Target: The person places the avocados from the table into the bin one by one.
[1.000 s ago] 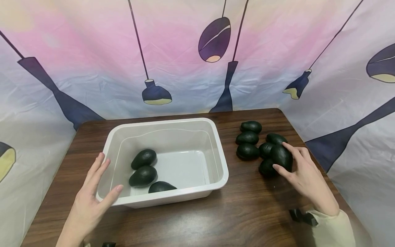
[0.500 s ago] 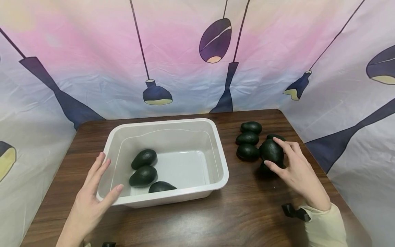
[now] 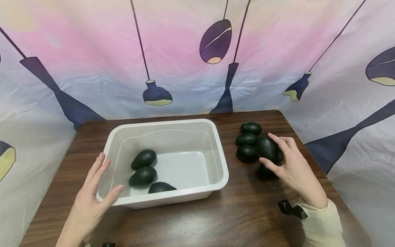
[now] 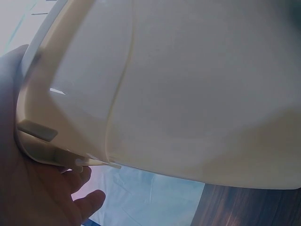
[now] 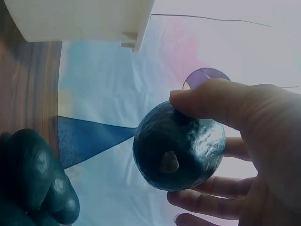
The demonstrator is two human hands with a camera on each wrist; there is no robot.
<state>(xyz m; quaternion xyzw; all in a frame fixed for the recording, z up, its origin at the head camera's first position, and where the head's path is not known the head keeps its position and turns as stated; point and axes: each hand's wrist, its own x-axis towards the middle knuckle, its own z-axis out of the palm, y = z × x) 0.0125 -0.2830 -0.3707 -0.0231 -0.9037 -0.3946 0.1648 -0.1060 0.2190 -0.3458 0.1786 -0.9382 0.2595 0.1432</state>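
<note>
My right hand (image 3: 294, 171) grips a dark green avocado (image 3: 267, 148) between thumb and fingers, above the other avocados on the right of the table. In the right wrist view that avocado (image 5: 178, 147) shows its stem end and hangs apart from the pile (image 5: 33, 174). Against the left front corner of a white plastic tub (image 3: 220, 168) rests my left hand (image 3: 89, 199), its fingers extended along the rim. Inside the tub lie 3 avocados (image 3: 143, 176), the front one partly hidden by the near wall.
A column of 3 avocados (image 3: 248, 139) lies to the right of the tub, with others partly hidden under the right hand. The brown wooden table (image 3: 197, 223) ends at the back and right against a patterned cloth (image 3: 185, 61).
The right hand has moved left with the avocado, from over the right side of the pile towards its middle. The left hand and the tub have stayed in place.
</note>
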